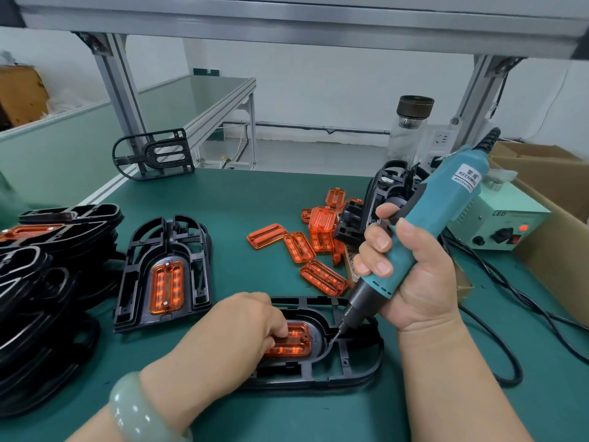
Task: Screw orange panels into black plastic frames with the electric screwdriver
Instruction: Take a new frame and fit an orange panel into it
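Note:
A black plastic frame [353,355] lies flat on the green mat in front of me, with an orange panel [294,341] seated in its recess. My left hand [242,327] rests on the panel's left part, fingers curled down onto it. My right hand [411,269] grips the teal electric screwdriver [446,205], tilted, its bit tip [334,338] just right of the panel, close to the frame. Another frame [165,269] to the left holds an orange panel with two screws in it.
Loose orange panels [299,247] lie in a heap mid-table. Stacked black frames [38,282] fill the left side; one frame [153,154] leans at the back. A power supply box [506,224], its cables and cardboard boxes [548,186] sit at right, a jar behind.

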Action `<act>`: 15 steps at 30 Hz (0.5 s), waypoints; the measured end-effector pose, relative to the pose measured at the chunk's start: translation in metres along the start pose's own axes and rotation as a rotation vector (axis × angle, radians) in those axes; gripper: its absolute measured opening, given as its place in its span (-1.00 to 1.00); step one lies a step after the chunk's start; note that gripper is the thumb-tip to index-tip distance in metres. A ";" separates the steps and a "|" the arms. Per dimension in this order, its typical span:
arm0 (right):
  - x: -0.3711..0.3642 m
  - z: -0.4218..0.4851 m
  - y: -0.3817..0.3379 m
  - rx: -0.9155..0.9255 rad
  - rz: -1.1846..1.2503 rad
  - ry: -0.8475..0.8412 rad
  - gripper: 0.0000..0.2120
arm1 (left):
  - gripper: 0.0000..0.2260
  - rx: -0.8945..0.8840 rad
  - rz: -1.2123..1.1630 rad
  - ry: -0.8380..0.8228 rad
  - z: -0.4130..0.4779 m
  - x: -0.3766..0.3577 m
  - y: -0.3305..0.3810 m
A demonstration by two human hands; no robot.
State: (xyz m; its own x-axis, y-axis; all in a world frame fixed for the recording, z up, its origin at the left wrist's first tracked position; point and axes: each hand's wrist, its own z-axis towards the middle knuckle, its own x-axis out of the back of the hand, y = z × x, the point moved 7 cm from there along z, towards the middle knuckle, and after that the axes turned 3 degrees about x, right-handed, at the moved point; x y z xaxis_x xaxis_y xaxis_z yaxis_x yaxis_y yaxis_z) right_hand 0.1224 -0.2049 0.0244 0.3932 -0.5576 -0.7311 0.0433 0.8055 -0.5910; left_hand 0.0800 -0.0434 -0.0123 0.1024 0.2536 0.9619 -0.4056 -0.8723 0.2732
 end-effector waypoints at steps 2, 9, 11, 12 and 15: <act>0.000 0.000 -0.001 0.006 -0.003 0.009 -0.61 | -0.80 0.018 -0.023 0.000 0.001 0.000 -0.001; 0.001 0.000 -0.002 0.009 -0.023 0.017 -0.61 | -0.78 0.094 -0.015 0.062 -0.005 0.005 -0.009; 0.000 0.000 -0.003 0.012 -0.026 0.008 -0.62 | -0.82 0.129 -0.015 0.047 -0.007 0.006 -0.014; 0.000 0.000 -0.004 0.012 -0.026 0.008 -0.62 | -0.84 0.139 -0.027 0.028 -0.007 0.006 -0.014; 0.001 -0.001 -0.005 0.020 -0.023 0.019 -0.63 | -0.86 0.141 -0.016 -0.029 -0.004 0.005 -0.012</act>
State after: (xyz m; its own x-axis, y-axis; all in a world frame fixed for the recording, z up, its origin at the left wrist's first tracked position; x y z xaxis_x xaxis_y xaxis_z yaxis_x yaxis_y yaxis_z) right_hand 0.1215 -0.2100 0.0268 0.3742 -0.5793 -0.7241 0.0702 0.7963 -0.6008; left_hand 0.0822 -0.0297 -0.0112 0.1345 0.2580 0.9567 -0.2720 -0.9188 0.2860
